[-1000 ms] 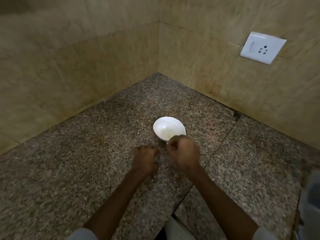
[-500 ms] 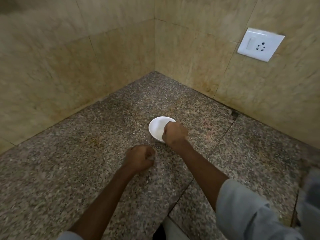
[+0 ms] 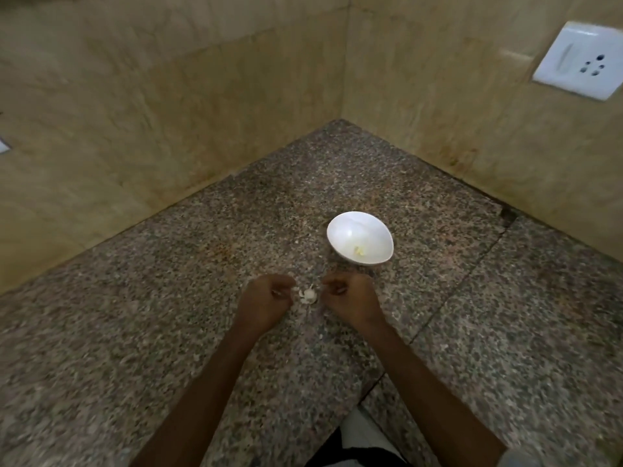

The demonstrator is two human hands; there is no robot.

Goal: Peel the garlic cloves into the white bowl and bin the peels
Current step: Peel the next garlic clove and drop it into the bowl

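Garlic clove in white papery skin [image 3: 308, 295] lies between the left hand [image 3: 266, 299] and the right hand [image 3: 350, 298], just beside their curled fingers. Whether either hand pinches anything cannot be told. Just beyond the right hand sits a round white bowl [image 3: 347, 227].

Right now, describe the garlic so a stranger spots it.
On the granite counter, find the white bowl. Nearer the person, between left hand and right hand, lies the garlic: a small whitish lump, far smaller than the bowl.

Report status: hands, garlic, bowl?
Left hand, right hand curled, flanking garlic on counter; left's hold unclear. Yellowish piece in white bowl. Nothing in the way.
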